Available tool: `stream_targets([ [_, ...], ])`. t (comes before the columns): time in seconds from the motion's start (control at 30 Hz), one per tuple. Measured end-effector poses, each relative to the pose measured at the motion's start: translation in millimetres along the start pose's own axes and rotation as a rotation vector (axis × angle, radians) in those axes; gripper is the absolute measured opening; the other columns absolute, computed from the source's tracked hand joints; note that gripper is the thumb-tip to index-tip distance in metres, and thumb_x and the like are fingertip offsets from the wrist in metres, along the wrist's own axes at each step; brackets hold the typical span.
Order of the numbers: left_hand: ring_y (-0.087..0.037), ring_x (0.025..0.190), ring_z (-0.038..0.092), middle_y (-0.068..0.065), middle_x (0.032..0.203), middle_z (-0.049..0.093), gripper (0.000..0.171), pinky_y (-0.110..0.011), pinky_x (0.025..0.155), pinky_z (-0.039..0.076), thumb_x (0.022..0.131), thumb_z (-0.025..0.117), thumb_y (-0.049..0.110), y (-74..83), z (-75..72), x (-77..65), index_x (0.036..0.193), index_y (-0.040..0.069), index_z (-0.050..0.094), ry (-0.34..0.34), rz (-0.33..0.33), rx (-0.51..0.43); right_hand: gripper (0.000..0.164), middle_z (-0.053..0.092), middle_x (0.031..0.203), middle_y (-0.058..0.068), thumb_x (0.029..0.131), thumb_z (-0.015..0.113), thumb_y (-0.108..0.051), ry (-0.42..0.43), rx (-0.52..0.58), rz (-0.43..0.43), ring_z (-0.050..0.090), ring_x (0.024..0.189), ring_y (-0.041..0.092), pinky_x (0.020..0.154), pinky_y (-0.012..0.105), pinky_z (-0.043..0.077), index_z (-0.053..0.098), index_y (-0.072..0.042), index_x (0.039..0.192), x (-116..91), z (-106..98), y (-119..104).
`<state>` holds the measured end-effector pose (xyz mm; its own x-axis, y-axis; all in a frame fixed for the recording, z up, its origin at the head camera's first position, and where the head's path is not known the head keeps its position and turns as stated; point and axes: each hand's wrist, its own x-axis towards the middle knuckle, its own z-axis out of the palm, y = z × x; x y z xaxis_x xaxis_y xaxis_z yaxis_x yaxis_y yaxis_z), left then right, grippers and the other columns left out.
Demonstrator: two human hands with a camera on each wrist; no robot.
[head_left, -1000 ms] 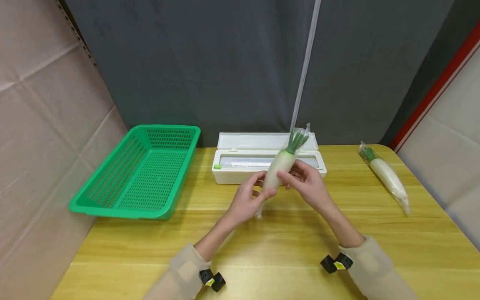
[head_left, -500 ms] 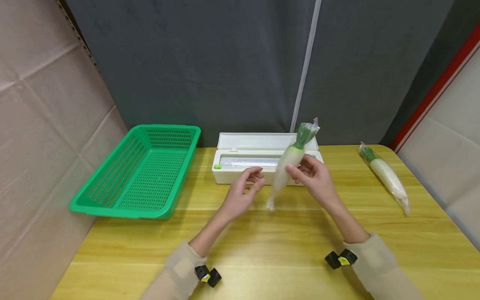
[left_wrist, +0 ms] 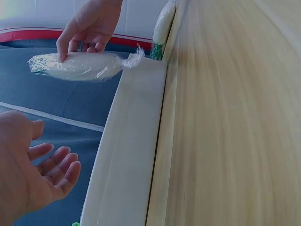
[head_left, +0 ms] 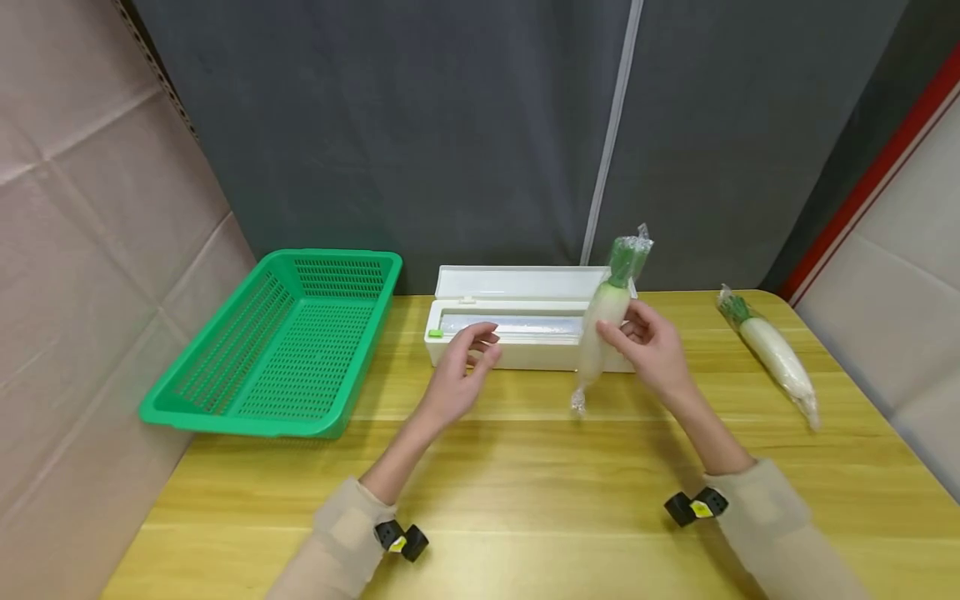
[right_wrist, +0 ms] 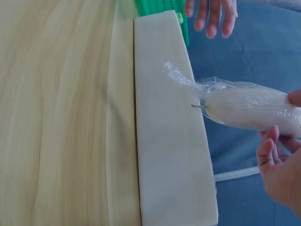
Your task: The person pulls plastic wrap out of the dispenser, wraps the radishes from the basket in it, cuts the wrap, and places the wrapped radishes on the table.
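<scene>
My right hand (head_left: 654, 348) pinches a white radish (head_left: 602, 321) wrapped in clear plastic film, holding it above the table with its green leafy end up. The twisted tail of film at its lower end shows in the right wrist view, beyond the radish (right_wrist: 249, 106). To its left, my left hand (head_left: 457, 371) is held in the air with loosely bent fingers and nothing between them. Behind both hands stands a white cling film box (head_left: 540, 357) with its lid raised and a roll of film inside; the radish hides part of its right side.
A green perforated plastic basket (head_left: 333, 400) sits at the left of the wooden table (head_left: 540, 500). Another film-wrapped radish (head_left: 777, 354) lies at the right. A dark grey curtain (head_left: 390, 142) hangs behind the table.
My left hand has let go of the wrapped radish and moved left. My right hand has carried the radish to the right, and it now stands more upright.
</scene>
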<state>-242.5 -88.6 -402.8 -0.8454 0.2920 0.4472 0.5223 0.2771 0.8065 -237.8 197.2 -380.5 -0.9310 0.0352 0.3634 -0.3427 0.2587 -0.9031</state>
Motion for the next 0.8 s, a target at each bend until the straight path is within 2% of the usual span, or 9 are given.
stream_targets([
  [0.33, -0.029, 0.106, 0.060, -0.020, 0.118, 0.062, 0.036, -0.042, 0.083, 0.052, 0.103, 0.061, 0.015, -12.0, -15.3, 2.2, 0.134, -0.002, 0.056, 0.057, 0.022, 0.087, 0.034, 0.054, 0.083, 0.002, 0.093, 0.069, -0.006, 0.072, -0.147, 0.016, 0.046, 0.070, 0.006, 0.058, 0.015, 0.040, 0.060, 0.010, 0.122, 7.5, -19.0, 15.5],
  [0.57, -0.032, 0.108, 0.057, -0.022, 0.119, 0.060, 0.037, -0.045, 0.087, 0.050, 0.103, 0.060, 0.015, -13.7, -25.9, 1.8, 0.134, -0.003, 0.055, 0.070, -0.007, 0.108, 0.036, 0.051, 0.083, -0.001, 0.093, 0.072, -0.014, 0.138, -0.230, 0.021, 0.041, 0.069, 0.007, 0.058, 0.017, 0.034, 0.062, 0.004, 0.122, 8.7, -29.8, 23.7],
  [0.8, -0.034, 0.113, 0.054, -0.024, 0.125, 0.058, 0.040, -0.047, 0.092, 0.047, 0.105, 0.057, 0.018, -16.1, -35.7, 1.4, 0.138, -0.003, 0.052, 0.061, -0.036, 0.186, 0.039, 0.055, 0.087, -0.001, 0.093, 0.069, -0.022, 0.194, -0.312, 0.073, 0.044, 0.072, 0.007, 0.060, 0.016, 0.037, 0.063, 0.002, 0.124, 13.6, -45.4, 36.6],
])
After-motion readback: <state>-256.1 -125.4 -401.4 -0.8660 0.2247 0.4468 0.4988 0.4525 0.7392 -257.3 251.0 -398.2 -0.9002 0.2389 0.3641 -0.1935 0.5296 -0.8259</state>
